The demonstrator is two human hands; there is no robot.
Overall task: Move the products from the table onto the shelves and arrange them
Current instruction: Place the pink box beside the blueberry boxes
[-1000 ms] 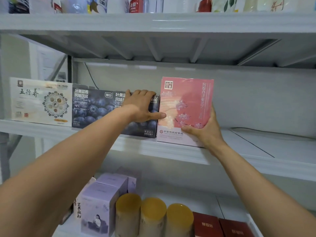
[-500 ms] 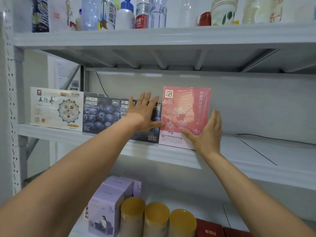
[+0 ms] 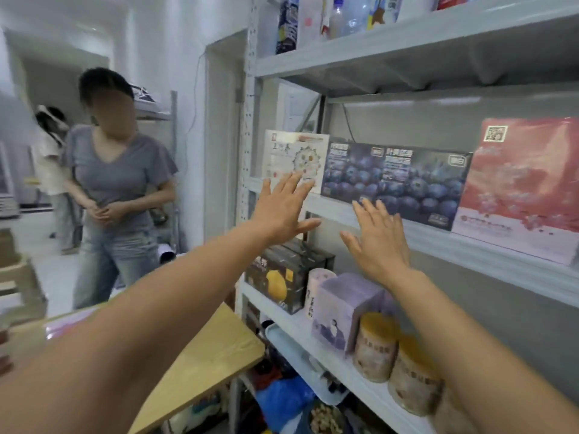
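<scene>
A pink box stands upright on the middle shelf, at the right of a dark blueberry box and a white box. My left hand is raised in front of the shelf edge near the white box, fingers spread, holding nothing. My right hand hovers below the blueberry box with straight fingers, also empty. Neither hand touches a box.
Below are a black lemon box, a lilac box and several yellow-lidded jars. Bottles stand on the top shelf. A wooden table lies at lower left. A person in a grey shirt stands left.
Both hands have let go of the boxes and pulled back leftward. The view has swung left, showing the room, the table and a person.
</scene>
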